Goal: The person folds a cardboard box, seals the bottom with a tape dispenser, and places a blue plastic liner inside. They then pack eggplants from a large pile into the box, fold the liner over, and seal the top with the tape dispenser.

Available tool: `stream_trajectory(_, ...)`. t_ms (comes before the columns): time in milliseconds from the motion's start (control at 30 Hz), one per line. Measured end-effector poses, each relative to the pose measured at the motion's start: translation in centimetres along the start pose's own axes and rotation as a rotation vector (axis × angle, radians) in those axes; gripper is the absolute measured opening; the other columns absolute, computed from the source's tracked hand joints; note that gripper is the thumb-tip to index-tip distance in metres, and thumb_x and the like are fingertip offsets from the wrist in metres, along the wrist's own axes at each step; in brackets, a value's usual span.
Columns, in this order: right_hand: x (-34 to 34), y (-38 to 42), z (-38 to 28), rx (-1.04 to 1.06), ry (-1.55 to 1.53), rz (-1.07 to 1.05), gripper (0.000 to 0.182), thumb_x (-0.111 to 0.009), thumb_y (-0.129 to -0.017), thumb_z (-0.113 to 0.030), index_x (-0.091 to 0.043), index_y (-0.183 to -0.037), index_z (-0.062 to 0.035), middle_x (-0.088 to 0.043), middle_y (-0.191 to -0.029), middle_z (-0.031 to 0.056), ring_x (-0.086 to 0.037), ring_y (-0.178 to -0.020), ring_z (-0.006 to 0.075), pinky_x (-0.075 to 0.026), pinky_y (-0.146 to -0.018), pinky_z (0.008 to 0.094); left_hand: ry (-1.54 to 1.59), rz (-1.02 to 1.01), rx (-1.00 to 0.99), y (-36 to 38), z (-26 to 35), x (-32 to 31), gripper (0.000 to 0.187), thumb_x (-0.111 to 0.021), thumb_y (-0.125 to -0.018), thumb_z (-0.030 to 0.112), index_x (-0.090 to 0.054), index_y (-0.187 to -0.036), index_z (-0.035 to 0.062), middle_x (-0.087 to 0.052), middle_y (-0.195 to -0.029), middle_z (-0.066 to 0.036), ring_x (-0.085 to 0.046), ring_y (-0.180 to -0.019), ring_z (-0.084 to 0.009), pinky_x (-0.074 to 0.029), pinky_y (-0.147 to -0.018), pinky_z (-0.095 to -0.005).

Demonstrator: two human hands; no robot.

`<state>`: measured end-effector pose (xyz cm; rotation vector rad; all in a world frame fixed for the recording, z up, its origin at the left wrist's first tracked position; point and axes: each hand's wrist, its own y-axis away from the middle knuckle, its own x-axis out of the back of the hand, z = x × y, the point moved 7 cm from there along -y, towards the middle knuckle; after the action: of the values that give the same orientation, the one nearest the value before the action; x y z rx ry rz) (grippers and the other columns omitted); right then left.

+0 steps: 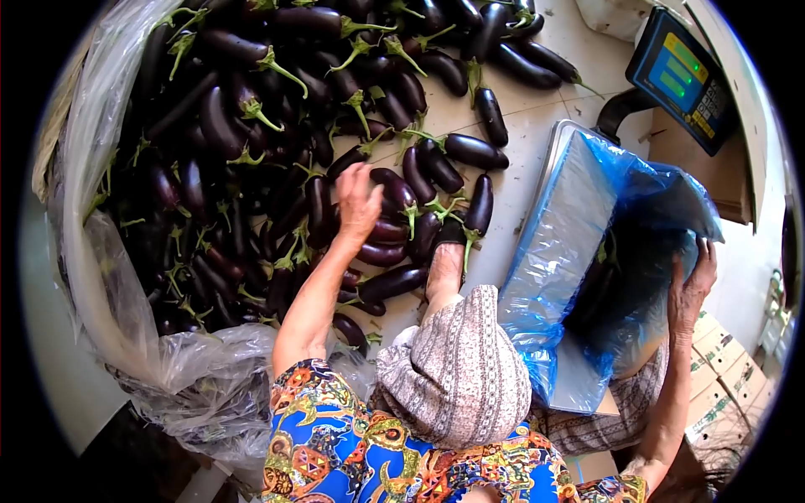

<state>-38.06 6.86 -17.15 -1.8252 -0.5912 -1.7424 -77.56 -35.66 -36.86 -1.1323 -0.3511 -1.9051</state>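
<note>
My left hand (pixel 359 201) is over the heap of eggplants (pixel 226 126), its fingers slightly blurred and apart, with no eggplant visibly held. A dark eggplant (pixel 392 186) with a green stem lies right beside its thumb. On the other side, my right hand (pixel 696 272) grips the upper right edge of a blue plastic bag (pixel 558 243), thumb inside and fingers outside. The bag lines an open container, and a few dark eggplants (pixel 597 281) show in its shaded inside. How deep they lie is hidden.
A scale with a lit display (pixel 679 75) stands behind the lined container. Clear plastic sheeting (pixel 101 168) borders the heap at left. Loose eggplants lie on the tiled floor (pixel 524 126) around my foot. Printed cardboard boxes (pixel 725 369) are at the right.
</note>
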Motion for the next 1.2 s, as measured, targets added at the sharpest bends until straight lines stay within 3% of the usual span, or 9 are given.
stream_trajectory(200, -2.5, 1.0, 2.2, 0.001, -0.041, -0.014, 0.062, -0.061, -0.096, -0.034, -0.037, -0.147, -0.009, -0.036, -0.15, 0.0225, -0.036, -0.137, 0.0396, -0.028, -0.115, 0.0482, 0.021, -0.009, -0.045, -3.7, 7.1, -7.1, 0.051, -0.07, -0.074, 0.006, -0.055, -0.123, 0.0029, -0.052, -0.124, -0.017, -0.049, -0.114, -0.0375, -0.039, -0.101, -0.044)
stream_trajectory(467, -3.1, 0.9, 2.9, -0.053, -0.084, -0.127, 0.068, -0.054, -0.096, -0.048, -0.033, -0.151, -0.0132, -0.033, -0.151, 0.0206, -0.03, -0.14, 0.0377, -0.023, -0.117, 0.0471, -0.212, -0.397, -0.207, -7.3, 10.4, -15.4, 0.072, -0.079, -0.068, 0.013, -0.05, -0.134, 0.0112, -0.044, -0.14, -0.017, -0.038, -0.133, -0.0355, -0.035, -0.103, -0.0529)
stream_trajectory(533, -3.2, 1.1, 3.1, -0.034, -0.068, -0.11, 0.07, -0.054, -0.096, -0.048, -0.031, -0.152, -0.0134, -0.032, -0.152, 0.0204, -0.029, -0.14, 0.0381, -0.023, -0.117, 0.047, -0.033, -0.285, -0.198, -8.1, 11.6, -14.0, 0.072, -0.08, -0.067, 0.014, -0.05, -0.133, 0.0108, -0.042, -0.141, -0.017, -0.037, -0.132, -0.0362, -0.036, -0.103, -0.0508)
stream_trajectory(567, -3.1, 1.2, 2.9, -0.035, -0.07, -0.106, 0.07, -0.055, -0.096, -0.048, -0.03, -0.152, -0.0133, -0.032, -0.152, 0.0205, -0.029, -0.14, 0.0382, -0.023, -0.117, 0.0471, 0.014, -0.186, -0.225, -8.0, 12.3, -12.7, 0.059, -0.075, -0.069, 0.009, -0.056, -0.126, 0.0098, -0.05, -0.132, -0.017, -0.044, -0.126, -0.0354, -0.039, -0.099, -0.048)
stream_trajectory(700, -4.1, 1.4, 2.9, -0.04, -0.149, -0.098, 0.074, -0.056, -0.095, -0.048, -0.028, -0.153, -0.0126, -0.031, -0.151, 0.0224, -0.029, -0.14, 0.0387, -0.023, -0.117, 0.0471, 0.094, -0.479, -0.379, -4.1, 11.1, -12.6, 0.036, -0.065, -0.069, 0.001, -0.065, -0.105, 0.009, -0.061, -0.104, -0.009, -0.054, -0.106, -0.0291, -0.041, -0.089, -0.0435)
stream_trajectory(833, -4.9, 1.1, 2.6, -0.056, -0.214, -0.125, 0.077, -0.058, -0.094, -0.047, -0.026, -0.153, -0.0104, -0.032, -0.15, 0.0243, -0.031, -0.139, 0.0392, -0.025, -0.116, 0.0469, 0.045, -0.438, -0.292, -1.8, 11.6, -11.4, 0.046, -0.065, -0.072, 0.007, -0.059, -0.118, 0.0089, -0.058, -0.115, -0.011, -0.051, -0.114, -0.0319, -0.038, -0.095, -0.0443)
stream_trajectory(933, -4.5, 1.1, 2.5, -0.065, -0.218, -0.154, 0.077, -0.06, -0.093, -0.046, -0.026, -0.153, -0.0102, -0.033, -0.15, 0.0243, -0.031, -0.139, 0.0393, -0.026, -0.116, 0.047, -0.126, -0.509, -0.71, 0.6, 15.2, -13.9, 0.042, -0.059, -0.082, 0.014, -0.056, -0.124, 0.0135, -0.052, -0.132, -0.011, -0.043, -0.129, -0.0325, -0.034, -0.101, -0.0476)
stream_trajectory(1033, -4.6, 1.1, 2.7, -0.069, -0.226, -0.158, 0.077, -0.061, -0.093, -0.045, -0.026, -0.152, -0.0106, -0.033, -0.15, 0.0241, -0.031, -0.139, 0.0393, -0.026, -0.116, 0.0473, -0.317, -0.645, -0.924, 3.7, 15.8, -17.3, 0.04, -0.055, -0.085, 0.021, -0.056, -0.125, 0.0172, -0.046, -0.14, -0.009, -0.037, -0.135, -0.0336, -0.032, -0.104, -0.0495)
stream_trajectory(1200, -4.5, 1.1, 2.5, -0.08, -0.249, -0.143, 0.077, -0.063, -0.091, -0.041, -0.027, -0.152, -0.01, -0.033, -0.149, 0.0238, -0.031, -0.139, 0.039, -0.025, -0.116, 0.0469, -0.247, -0.621, -0.769, -0.8, 14.4, -17.1, 0.037, -0.063, -0.077, 0.015, -0.057, -0.114, 0.0137, -0.054, -0.115, -0.01, -0.05, -0.116, -0.0299, -0.038, -0.092, -0.0443)
